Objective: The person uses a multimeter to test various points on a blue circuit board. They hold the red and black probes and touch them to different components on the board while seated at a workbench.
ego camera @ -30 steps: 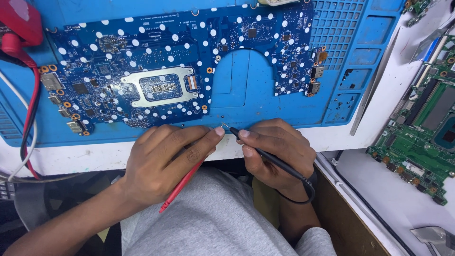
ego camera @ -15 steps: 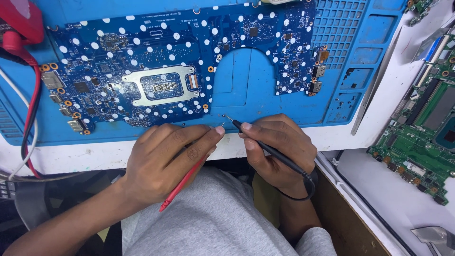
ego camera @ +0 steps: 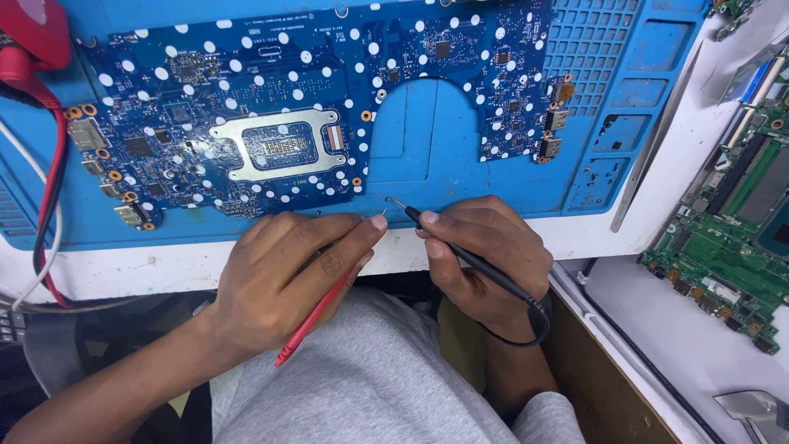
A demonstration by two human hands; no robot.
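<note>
A blue circuit board (ego camera: 271, 99) dotted with white spots lies on a blue work mat (ego camera: 427, 140), a silver-framed chip (ego camera: 279, 146) near its middle. My left hand (ego camera: 288, 275) grips a red test probe (ego camera: 316, 308), its metal tip pointing up near the mat's front edge. My right hand (ego camera: 489, 251) holds a black test probe (ego camera: 460, 251), whose tip rests on the mat just below the board's cut-out. The two probe tips are close together, a finger-width apart. Both hands rest at the near edge of the white table (ego camera: 164, 267).
A red meter corner (ego camera: 33, 33) and red, black and white leads (ego camera: 45, 205) lie at the left. A green circuit board (ego camera: 731, 238) sits on the white surface at the right, with a metal strip (ego camera: 657, 156) beside the mat. My grey-clothed lap is below.
Both hands and probes have barely shifted; the black probe tip has edged slightly nearer the red one.
</note>
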